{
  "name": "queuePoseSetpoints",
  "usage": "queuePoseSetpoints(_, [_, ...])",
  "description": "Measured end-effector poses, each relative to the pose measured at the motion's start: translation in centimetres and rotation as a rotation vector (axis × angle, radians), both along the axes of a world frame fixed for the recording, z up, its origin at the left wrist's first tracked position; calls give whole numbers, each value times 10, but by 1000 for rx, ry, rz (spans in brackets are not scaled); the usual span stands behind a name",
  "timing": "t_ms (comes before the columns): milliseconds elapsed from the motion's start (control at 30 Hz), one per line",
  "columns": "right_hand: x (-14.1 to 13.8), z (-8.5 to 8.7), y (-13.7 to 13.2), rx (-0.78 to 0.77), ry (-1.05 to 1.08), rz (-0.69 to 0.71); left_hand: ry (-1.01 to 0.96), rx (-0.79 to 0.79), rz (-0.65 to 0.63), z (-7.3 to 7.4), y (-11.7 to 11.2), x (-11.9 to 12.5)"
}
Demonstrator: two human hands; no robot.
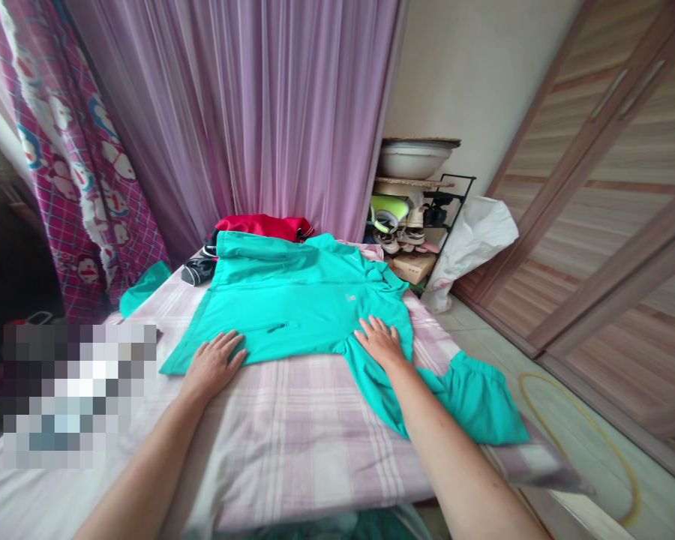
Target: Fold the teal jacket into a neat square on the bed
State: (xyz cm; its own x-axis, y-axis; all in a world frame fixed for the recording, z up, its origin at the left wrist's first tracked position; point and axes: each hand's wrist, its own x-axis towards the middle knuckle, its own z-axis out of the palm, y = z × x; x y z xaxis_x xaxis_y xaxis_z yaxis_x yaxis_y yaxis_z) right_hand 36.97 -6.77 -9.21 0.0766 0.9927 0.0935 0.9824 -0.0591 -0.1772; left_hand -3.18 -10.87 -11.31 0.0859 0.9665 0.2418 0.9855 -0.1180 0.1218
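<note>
A turquoise jacket (292, 300) lies spread on its side across the table, its hem to the left and its collar to the right. A zipped pocket shows near its front edge, and a small pale logo sits on the chest. My left hand (217, 360) rests flat on the hem end, fingers spread. On the upper sleeve by the shoulder lies my right hand (379, 341), also flat with fingers apart. The near sleeve (478, 397) runs out to the right under my right forearm, rumpled, its cuff end close to the table's right edge.
A checked cloth (298, 427) covers the table. Behind the jacket are a red garment (264, 225) and a dark one (198, 270). Purple curtains (292, 112) hang beyond. A shoe rack (455, 202), white bag (478, 240) and wardrobe (607, 225) stand right. A blurred patch covers the left.
</note>
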Motion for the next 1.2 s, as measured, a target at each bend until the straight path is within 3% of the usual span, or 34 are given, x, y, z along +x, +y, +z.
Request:
queuePoseSetpoints(200, [-6,-4,-13,-51,-28,30,12,-13,12,5,-3,3])
queuePoseSetpoints(367, [-3,-6,-9,-31,-24,27,-7,242,107,15,-12,4])
queuePoseSetpoints(433, [-3,-9,-9,-18,-30,26,-2,196,188,16,-14,5])
queuePoseSetpoints(533, [-2,-13,-8,-7,-45,29,23,-40,281,15,-14,6])
queuePoseSetpoints(600, [-1,-14,-8,-7,-48,30,37,-114,299,15,-13,7])
queuePoseSetpoints(867, [1,-17,-7,19,-58,36,-8,-83,487,19,-16,-5])
queuePoseSetpoints(1100, [4,-22,-7,87,-47,56,-33,-36,479,20,-20,-31])
queuePoseSetpoints(1200, [5,-23,-6,103,-32,60,-49,0,532,21,-22,-40])
